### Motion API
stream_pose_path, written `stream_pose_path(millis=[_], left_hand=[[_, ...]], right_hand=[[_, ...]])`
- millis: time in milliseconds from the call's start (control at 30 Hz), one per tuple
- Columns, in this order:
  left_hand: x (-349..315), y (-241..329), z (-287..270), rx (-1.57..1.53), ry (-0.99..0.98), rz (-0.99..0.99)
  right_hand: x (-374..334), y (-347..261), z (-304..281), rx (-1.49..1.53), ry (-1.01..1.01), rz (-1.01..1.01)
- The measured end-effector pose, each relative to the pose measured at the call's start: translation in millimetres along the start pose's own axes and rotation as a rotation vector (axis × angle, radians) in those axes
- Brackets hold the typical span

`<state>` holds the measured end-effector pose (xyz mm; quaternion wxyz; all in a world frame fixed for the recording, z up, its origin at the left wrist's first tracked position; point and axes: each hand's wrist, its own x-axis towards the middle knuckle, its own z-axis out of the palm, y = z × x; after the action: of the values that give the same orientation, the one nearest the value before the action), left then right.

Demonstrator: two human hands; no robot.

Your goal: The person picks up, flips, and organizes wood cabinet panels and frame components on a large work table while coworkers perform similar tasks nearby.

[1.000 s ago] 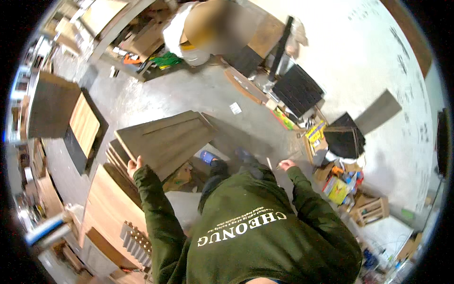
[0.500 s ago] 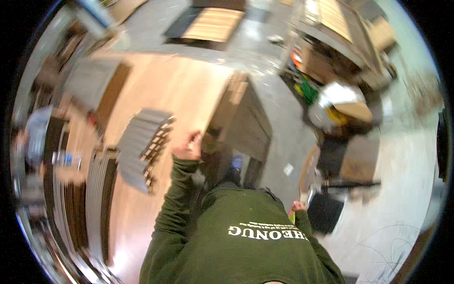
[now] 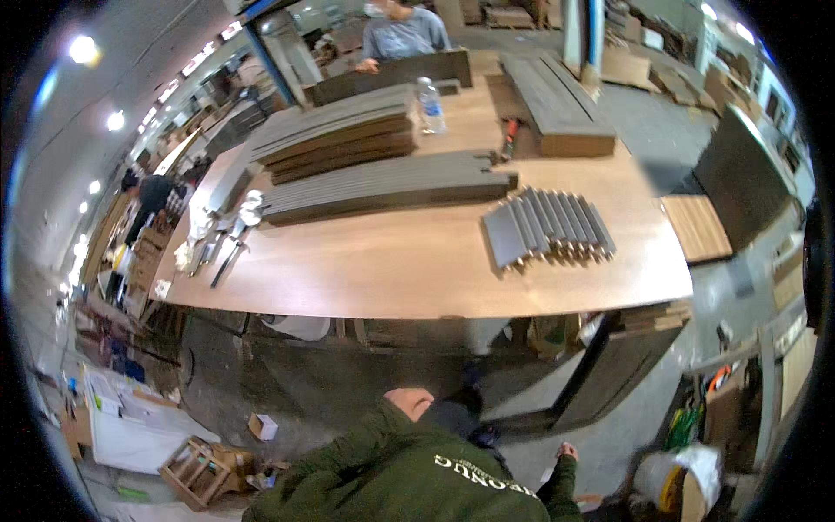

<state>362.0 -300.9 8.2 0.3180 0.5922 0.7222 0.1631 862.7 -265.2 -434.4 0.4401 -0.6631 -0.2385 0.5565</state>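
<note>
My left hand (image 3: 409,402) is low in front of my body, below the near edge of the wooden table (image 3: 383,291). Its back shows, but the fingers are smeared and hidden. On the right, my right hand (image 3: 567,451) hangs beside my leg with its fingers curled in; whatever they hold, if anything, is too small to make out. Neither hand touches the table. A row of short grey strips (image 3: 548,228) with pale pegs at their ends lies near the table's right side. Long grey slats (image 3: 391,187) lie across the middle, with more stacked boards (image 3: 339,135) behind them.
A clear plastic bottle (image 3: 430,109) and a red-handled tool (image 3: 511,135) stand and lie farther back. Thick grey panels (image 3: 561,109) are at the far right. Across the table a person (image 3: 404,35) touches a dark board (image 3: 391,76). A dark panel (image 3: 617,370) leans at the table's right end.
My view has swung left and up to face the table. My left hand has dropped from the table's edge to my body. My right hand stays low at my side.
</note>
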Motion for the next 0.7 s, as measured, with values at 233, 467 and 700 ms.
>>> stream_pose_path(millis=[233, 467, 700], left_hand=[[-12, -63, -28, -0.105, 0.119, -0.002], [-54, -209, -91, -0.202, 0.17, -0.148], [-99, -402, -185, -0.716, 0.137, 0.042]], right_hand=[[-43, -61, 174, -0.477, -0.666, -0.201], [-129, -119, 425, -0.734, -0.876, -0.306], [-199, -210, 592, -0.688, -0.861, -0.808]])
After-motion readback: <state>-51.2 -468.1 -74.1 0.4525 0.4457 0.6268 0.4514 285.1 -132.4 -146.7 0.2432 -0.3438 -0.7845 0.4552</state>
